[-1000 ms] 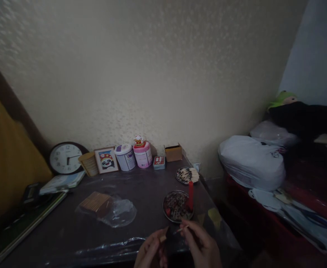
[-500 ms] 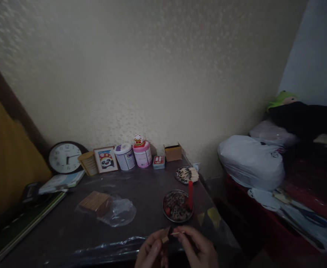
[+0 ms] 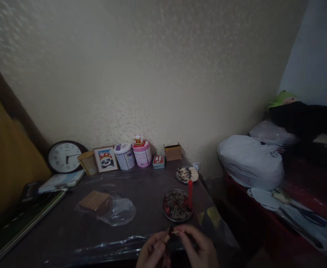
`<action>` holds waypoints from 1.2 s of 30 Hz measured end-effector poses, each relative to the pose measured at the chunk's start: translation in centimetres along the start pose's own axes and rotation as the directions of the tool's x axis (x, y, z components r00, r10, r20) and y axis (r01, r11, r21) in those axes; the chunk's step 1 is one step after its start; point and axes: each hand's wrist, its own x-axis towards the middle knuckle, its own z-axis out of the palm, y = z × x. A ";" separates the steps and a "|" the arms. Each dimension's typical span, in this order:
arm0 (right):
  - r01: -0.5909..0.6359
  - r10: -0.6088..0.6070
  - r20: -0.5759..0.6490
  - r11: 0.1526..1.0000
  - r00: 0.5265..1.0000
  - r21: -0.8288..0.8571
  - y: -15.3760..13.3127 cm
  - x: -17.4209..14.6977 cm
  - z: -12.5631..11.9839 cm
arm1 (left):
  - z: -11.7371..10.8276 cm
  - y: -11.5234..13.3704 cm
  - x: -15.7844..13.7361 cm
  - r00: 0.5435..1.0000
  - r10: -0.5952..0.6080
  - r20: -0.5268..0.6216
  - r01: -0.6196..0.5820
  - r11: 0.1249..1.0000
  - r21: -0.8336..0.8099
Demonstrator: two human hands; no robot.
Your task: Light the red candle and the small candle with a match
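Observation:
At the bottom edge, close to the table's front edge, my left hand (image 3: pixel 153 253) pinches a small matchbox (image 3: pixel 167 237) between its fingers. My right hand (image 3: pixel 199 247) holds a thin matchstick (image 3: pixel 177 232) with its tip against that box. Just beyond my hands stands a round dish (image 3: pixel 177 205) of dark burnt bits with a red candle (image 3: pixel 190 194) upright in it. A second dish (image 3: pixel 186 174) of used matchsticks sits farther back.
The dark table (image 3: pixel 141 186) wears a plastic sheet. A stack of sticks on a clear bag (image 3: pixel 96 203) lies at left. A clock (image 3: pixel 64 157), a panda picture (image 3: pixel 105 159), two tubs (image 3: pixel 125 156) and a cardboard box (image 3: pixel 173 152) line the wall. A white bag (image 3: pixel 249 162) sits on the bed at right.
My right hand has drawn left and down toward my left hand, bringing the matchstick against the small box. The view has shifted slightly; nothing on the table moved.

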 end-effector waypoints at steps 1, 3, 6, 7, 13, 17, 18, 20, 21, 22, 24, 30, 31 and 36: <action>0.011 -0.011 -0.007 1.000 1.000 0.001 -0.1 0.0 0.0 | 0.0 0.0 0.1 1.000 0.016 0.001 -0.016 1.000 0.004; 0.031 -0.030 -0.025 1.000 0.999 0.002 -0.3 0.1 -0.1 | 0.0 0.0 0.2 0.999 0.036 0.005 -0.036 0.999 0.004; 0.038 -0.038 -0.040 0.999 0.998 -0.004 -0.4 0.2 -0.2 | 0.0 0.0 0.2 0.999 0.032 0.012 -0.032 0.999 -0.002; 0.037 -0.037 -0.037 0.999 0.999 -0.009 -0.3 0.2 -0.2 | 0.0 0.0 0.2 0.999 0.033 0.014 -0.033 0.999 -0.002; 0.063 -0.064 -0.031 0.997 0.997 -0.046 0.3 -0.2 -0.1 | -0.1 -0.1 0.0 0.999 0.024 0.021 -0.024 1.000 0.000; 0.080 -0.083 -0.038 0.994 0.996 -0.077 0.3 -0.2 -0.1 | -0.2 -0.2 0.0 0.999 0.026 0.044 -0.026 1.000 -0.011; 0.096 -0.099 -0.034 0.992 0.995 -0.085 0.3 -0.2 -0.1 | -0.1 -0.1 0.0 0.999 0.030 0.038 -0.030 1.000 -0.005; 0.139 -0.142 -0.028 0.985 0.989 -0.101 0.3 -0.1 -0.1 | 0.0 0.1 0.0 0.999 0.026 0.020 -0.026 1.000 0.004; 0.160 -0.164 -0.032 0.981 0.986 -0.107 0.3 -0.1 -0.1 | 0.0 0.2 -0.1 0.999 0.026 0.019 -0.026 1.000 0.011; 0.177 -0.182 -0.034 0.978 0.983 -0.111 0.4 -0.1 -0.1 | 0.1 0.3 -0.1 1.000 0.024 0.020 -0.025 1.000 0.017; 0.194 -0.198 -0.029 0.974 0.980 -0.114 0.4 -0.2 -0.2 | 0.2 0.4 -0.1 0.999 0.028 0.033 -0.028 0.999 0.027; 0.265 -0.266 0.007 0.958 0.964 -0.114 0.5 -0.2 -0.2 | 0.0 0.3 0.0 0.999 0.030 0.018 -0.031 0.998 0.051; 0.280 -0.280 0.010 0.953 0.960 -0.115 0.5 -0.1 -0.2 | 0.0 0.3 0.0 0.999 0.031 0.016 -0.032 0.998 0.055; 0.335 -0.333 0.035 0.932 0.942 -0.137 0.4 -0.1 -0.1 | 0.1 0.4 0.0 0.998 0.053 -0.038 -0.049 0.993 0.106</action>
